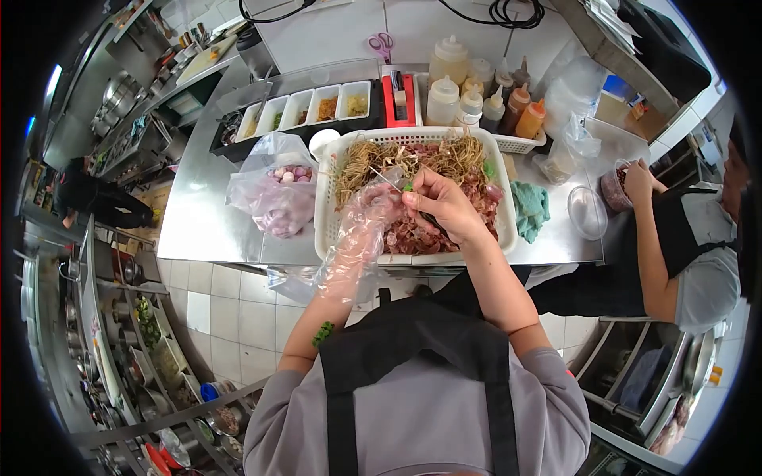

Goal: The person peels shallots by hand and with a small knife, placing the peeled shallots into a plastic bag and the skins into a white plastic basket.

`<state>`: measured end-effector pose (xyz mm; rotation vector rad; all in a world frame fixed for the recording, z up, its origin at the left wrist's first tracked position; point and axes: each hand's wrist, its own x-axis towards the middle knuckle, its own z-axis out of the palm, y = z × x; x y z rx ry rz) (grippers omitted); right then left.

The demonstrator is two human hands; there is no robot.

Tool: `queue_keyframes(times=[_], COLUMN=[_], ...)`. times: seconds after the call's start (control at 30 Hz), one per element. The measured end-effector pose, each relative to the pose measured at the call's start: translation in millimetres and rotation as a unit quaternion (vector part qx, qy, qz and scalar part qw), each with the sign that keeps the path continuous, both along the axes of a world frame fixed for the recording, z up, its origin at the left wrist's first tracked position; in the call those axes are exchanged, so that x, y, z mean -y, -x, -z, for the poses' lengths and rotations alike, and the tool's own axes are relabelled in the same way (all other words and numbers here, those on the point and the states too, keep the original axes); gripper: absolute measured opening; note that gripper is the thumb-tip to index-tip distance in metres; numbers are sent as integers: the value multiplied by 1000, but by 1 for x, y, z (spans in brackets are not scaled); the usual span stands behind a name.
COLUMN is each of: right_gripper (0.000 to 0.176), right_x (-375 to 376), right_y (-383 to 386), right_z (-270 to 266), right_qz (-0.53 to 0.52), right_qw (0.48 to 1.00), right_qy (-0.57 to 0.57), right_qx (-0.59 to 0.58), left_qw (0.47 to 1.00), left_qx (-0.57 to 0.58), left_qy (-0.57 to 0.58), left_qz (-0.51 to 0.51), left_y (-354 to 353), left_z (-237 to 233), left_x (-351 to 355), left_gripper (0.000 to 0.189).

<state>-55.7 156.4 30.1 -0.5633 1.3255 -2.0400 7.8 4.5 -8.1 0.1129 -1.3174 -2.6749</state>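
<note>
Over a white plastic basket [324, 214], both my hands are close together. My left hand [373, 202], in a clear plastic glove, has its fingers curled, but what they hold is hard to make out. My right hand [443, 205] is closed on a small knife [432, 222]; its dark handle shows under the palm and a thin blade points toward the left hand. A bit of green is by my right fingertips. Brown stringy roots [357, 170] lie along the basket's back, with reddish-purple peelings [417, 236] in front. A plastic bag of shallots [290, 174] stands left of the basket.
Behind are white condiment tubs [298, 107], a red box [399, 99] and several squeeze bottles [442, 99]. A green cloth [529, 210] and a clear lid [587, 213] lie to the right, where another person [675, 238] handles a container [615, 186]. Shelves stand at left.
</note>
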Motion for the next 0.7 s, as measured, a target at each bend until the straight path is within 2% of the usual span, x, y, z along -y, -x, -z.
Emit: queue_keyframes(times=[0.07, 0.13, 0.2, 0.27, 0.33, 0.4, 0.47, 0.5, 0.53, 0.6, 0.63, 0.7], right_gripper=[21, 22, 23, 22, 18, 15, 21, 35, 35, 38, 42, 42], right_x=[1, 1, -1, -3, -6, -6, -6, -10, -9, -5, -5, -2], right_y=[2, 3, 5, 8, 8, 1, -5, -7, -10, -16, -16, -15], right_z=[2, 2, 0, 4, -2, -7, -7, -8, -8, -8, -10, -4], right_qz=[20, 39, 92, 114, 164, 166, 113, 73, 73, 87, 79, 91], right_qw=[1000, 999, 992, 990, 971, 967, 975, 975, 975, 956, 957, 951], right_qy=[-2, -4, -80, -78, -160, -174, -112, -135, -135, -160, -191, -178], right_qx=[-2, -5, -17, -37, -76, -79, -156, -159, -159, -230, -202, -238], left_qw=[1000, 999, 997, 992, 983, 986, 989, 992, 993, 997, 999, 999], left_qx=[-11, 29, -7, -43, -60, -38, -14, -41, -69, -49, -30, -25], left_qy=[-13, -30, -74, -118, -174, -160, -146, -119, -90, -46, -2, -33], left_qz=[0, -5, -7, -7, 23, 11, 0, -9, -18, -24, -30, -23], left_y=[0, 0, 3, 3, 2, 2, 3, 5, 6, 4, 3, 3], left_z=[1, -1, 6, 12, 3, -2, -2, 0, 1, -1, -2, 0], left_x=[1, 4, 8, 12, 12, 10, 8, 7, 6, 6, 6, 4], left_gripper=[29, 30, 30, 30, 33, 35, 38, 40, 42, 43, 44, 44])
